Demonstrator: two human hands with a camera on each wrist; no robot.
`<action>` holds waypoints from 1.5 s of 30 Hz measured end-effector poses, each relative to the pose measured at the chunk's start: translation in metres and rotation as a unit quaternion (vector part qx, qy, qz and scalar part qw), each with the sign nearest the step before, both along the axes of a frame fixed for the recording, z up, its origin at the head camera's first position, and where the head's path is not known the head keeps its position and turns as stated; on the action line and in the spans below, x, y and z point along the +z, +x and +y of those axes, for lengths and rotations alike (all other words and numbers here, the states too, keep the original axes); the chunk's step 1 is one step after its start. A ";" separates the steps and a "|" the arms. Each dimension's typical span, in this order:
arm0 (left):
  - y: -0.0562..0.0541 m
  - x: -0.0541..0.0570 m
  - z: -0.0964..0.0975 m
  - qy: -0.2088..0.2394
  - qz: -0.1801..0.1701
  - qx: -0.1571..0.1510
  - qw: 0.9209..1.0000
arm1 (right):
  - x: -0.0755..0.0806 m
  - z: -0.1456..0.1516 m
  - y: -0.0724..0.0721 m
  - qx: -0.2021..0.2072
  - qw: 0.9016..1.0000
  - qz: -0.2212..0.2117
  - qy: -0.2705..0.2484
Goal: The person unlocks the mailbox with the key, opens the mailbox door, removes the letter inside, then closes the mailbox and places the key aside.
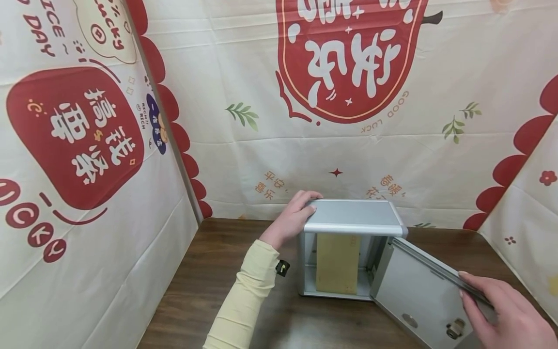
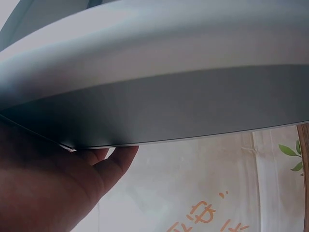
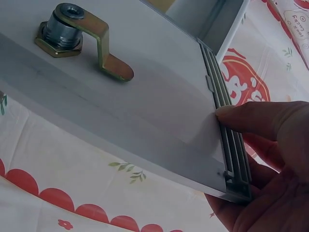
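Observation:
A silver-grey metal box (image 1: 355,213) stands on the brown table, its hinged door (image 1: 420,286) swung out to the right. My left hand (image 1: 292,218) grips the box at its top left rear corner; the left wrist view shows fingers reaching round behind the edge. With my right hand (image 1: 507,310) I pinch the upper rim of the door, the thumb on its inner face. A cam lock (image 3: 67,31) sticks out of that inner face. Inside the box, a flat yellowish-tan panel or envelope (image 1: 336,264) stands upright.
Behind the table (image 1: 209,271) hangs a white printed cloth (image 1: 261,155) with red motifs. Similar cloth walls (image 1: 144,242) stand to the left and right. A small dark tag (image 1: 282,267) sits by my left cuff.

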State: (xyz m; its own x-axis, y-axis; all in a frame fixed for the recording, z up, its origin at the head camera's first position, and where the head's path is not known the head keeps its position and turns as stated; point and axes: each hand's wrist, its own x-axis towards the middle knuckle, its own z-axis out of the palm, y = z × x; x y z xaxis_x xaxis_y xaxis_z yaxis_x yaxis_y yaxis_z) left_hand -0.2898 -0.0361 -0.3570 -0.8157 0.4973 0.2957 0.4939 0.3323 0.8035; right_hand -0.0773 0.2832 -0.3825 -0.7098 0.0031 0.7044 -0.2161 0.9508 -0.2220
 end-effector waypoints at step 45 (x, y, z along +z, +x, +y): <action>-0.001 -0.002 0.002 0.006 0.000 0.002 1.000 | 0.024 -0.056 0.003 0.135 0.976 0.168 -0.034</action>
